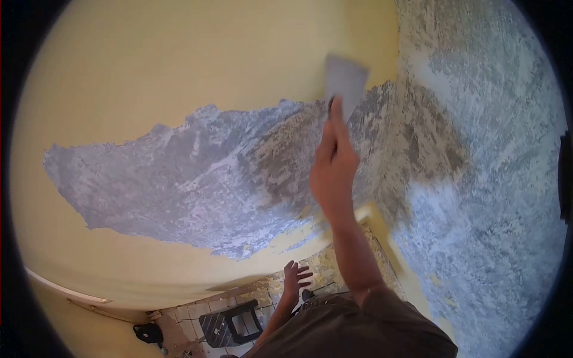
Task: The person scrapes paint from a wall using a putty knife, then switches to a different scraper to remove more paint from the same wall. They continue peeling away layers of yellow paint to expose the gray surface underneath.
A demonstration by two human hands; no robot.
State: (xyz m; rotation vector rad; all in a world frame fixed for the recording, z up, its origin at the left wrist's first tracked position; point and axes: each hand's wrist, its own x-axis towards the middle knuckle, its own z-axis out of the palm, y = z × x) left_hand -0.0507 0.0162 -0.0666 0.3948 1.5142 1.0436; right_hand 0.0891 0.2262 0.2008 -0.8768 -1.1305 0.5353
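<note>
My right hand (335, 170) grips a scraper (347, 77) with a wide, flat blade, its forefinger stretched along the tool toward the blade. The blade is slightly blurred and overlaps the upper edge of a bare grey patch (149, 173) on the yellow painted wall (179, 65). Most of the handle is hidden by the hand. Low in the view, near my body, my left hand (295, 278) hangs with its fingers spread and nothing in it.
To the right, past the corner, stands a stripped grey wall (501, 227). A dark plastic stool (230, 324) is below on the tiled floor (188, 313), with a black bag (148, 333) farther left. Paint flakes (322, 262) litter the floor along the wall.
</note>
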